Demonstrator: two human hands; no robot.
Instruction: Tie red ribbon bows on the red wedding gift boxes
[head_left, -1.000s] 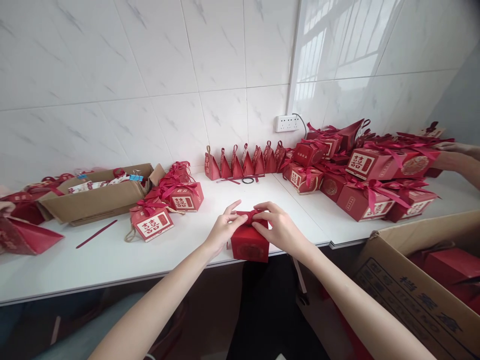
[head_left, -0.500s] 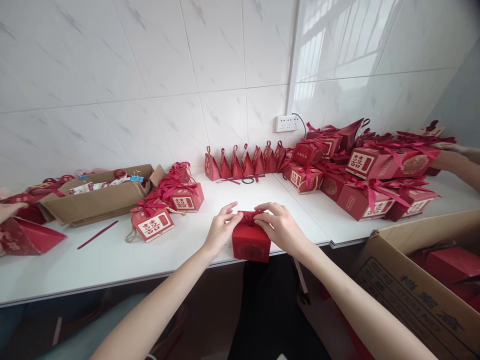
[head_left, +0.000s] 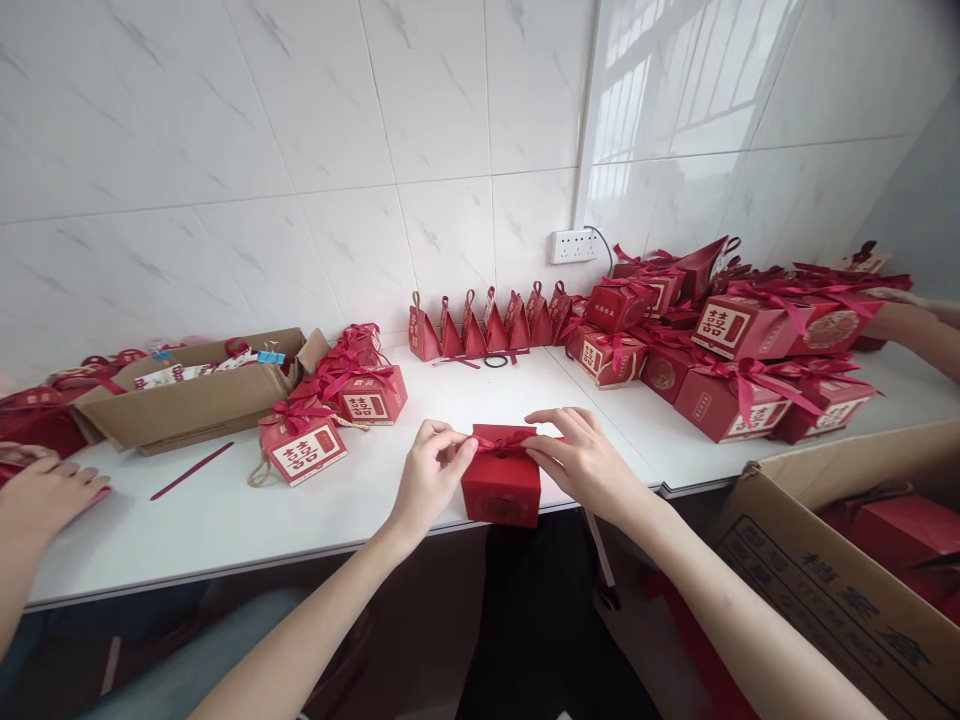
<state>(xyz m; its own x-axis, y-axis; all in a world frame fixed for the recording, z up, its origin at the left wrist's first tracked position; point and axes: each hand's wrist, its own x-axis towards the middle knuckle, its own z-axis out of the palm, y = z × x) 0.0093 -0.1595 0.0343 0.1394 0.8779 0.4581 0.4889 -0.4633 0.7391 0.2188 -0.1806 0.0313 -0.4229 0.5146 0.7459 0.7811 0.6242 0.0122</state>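
A red gift box (head_left: 501, 490) stands upright at the table's front edge, between my two hands. Across its top runs a red ribbon (head_left: 501, 442), knotted or looped in the middle; which of the two I cannot make out. My left hand (head_left: 435, 470) pinches the ribbon's left part between thumb and forefinger. On the other side, my right hand (head_left: 571, 455) has thumb and fingers closed on the ribbon's right part, just above the box. Both hands sit close to the lid's corners.
Ribboned red boxes (head_left: 727, 395) are piled right, others (head_left: 307, 445) stand left. Small triangular boxes (head_left: 491, 325) line the wall. A brown carton (head_left: 199, 410) is left, a larger carton (head_left: 825, 580) front right. A co-worker's hand (head_left: 52, 495) is far left, another person's arm (head_left: 915, 325) far right.
My hands have drawn apart, stretching the ribbon sideways over the box. At far left, the co-worker's hand has come further into view and the open red box there has moved away.
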